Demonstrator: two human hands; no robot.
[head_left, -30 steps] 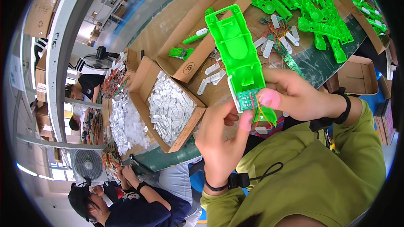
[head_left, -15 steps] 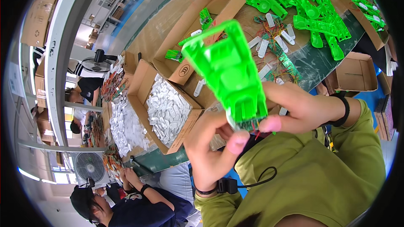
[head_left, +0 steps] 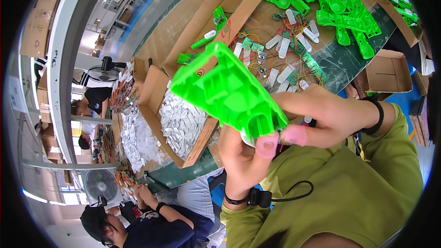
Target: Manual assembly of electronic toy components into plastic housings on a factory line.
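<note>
Got this green shell [head_left: 227,94] up close to my face, both hands on its narrow bottom end. It's bright moulded plastic, glossy, with ribs and little walled pockets on the inside, widening out up and to the left away from my fingers. My left hand [head_left: 241,158] comes up from below, fingers curled shut around the end, thumb pressed on the rim. My right hand [head_left: 328,117] reaches in from the right, pinching the same end between thumb and fingers. Beyond my hands the table [head_left: 337,66] has white plastic bits and small circuit boards [head_left: 308,59] scattered about, a pile of more green shells [head_left: 340,4] further back. Left of my hands sits a cardboard box [head_left: 181,121] of white parts.
</note>
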